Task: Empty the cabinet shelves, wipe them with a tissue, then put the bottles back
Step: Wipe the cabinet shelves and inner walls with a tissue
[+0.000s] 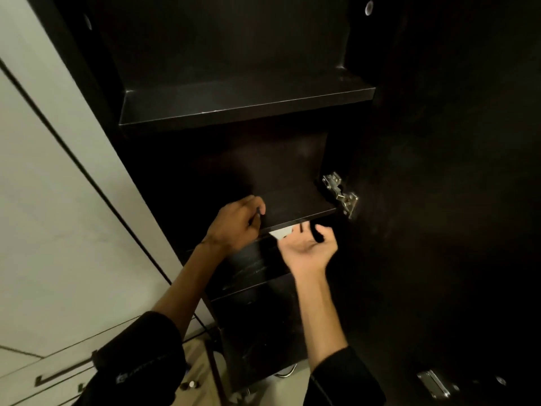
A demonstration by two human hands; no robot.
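The dark cabinet stands open and its top shelf (246, 109) is bare. My left hand (237, 224) is at the left end of the middle shelf (295, 205), with fingers and thumb curled at its front edge. My right hand (307, 247) is just below that edge, palm up, fingers curled in shadow. A white tissue (281, 231) shows at its thumb side, and it seems to be pinched there. The lower shelf (251, 271) beneath both hands shows pale streaks. No bottle stands on any visible shelf.
The cabinet door (439, 200) hangs open on the right, on a metal hinge (341, 194). Pale panels (58, 215) and a drawer handle (61, 373) are on the left. Small bottle-like items (188, 385) lie on a light surface below, half hidden by my left sleeve.
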